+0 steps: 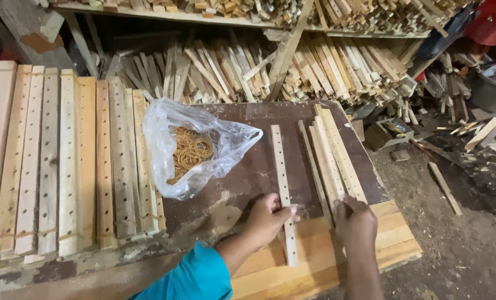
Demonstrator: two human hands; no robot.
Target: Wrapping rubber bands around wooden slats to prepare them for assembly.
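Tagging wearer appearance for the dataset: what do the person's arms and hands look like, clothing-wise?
Both hands are bare: no gloves, rings or watch visible. The left hand comes from a forearm bare up to a bright teal sleeve at the bottom edge. The right hand has a bare forearm, with no sleeve in view.

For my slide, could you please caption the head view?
Left hand on a drilled slat, right hand at plain strips.

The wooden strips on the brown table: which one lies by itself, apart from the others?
The strip with a row of holes under the left hand. It lies alone mid-table, while the plain strips sit bunched together by the right hand.
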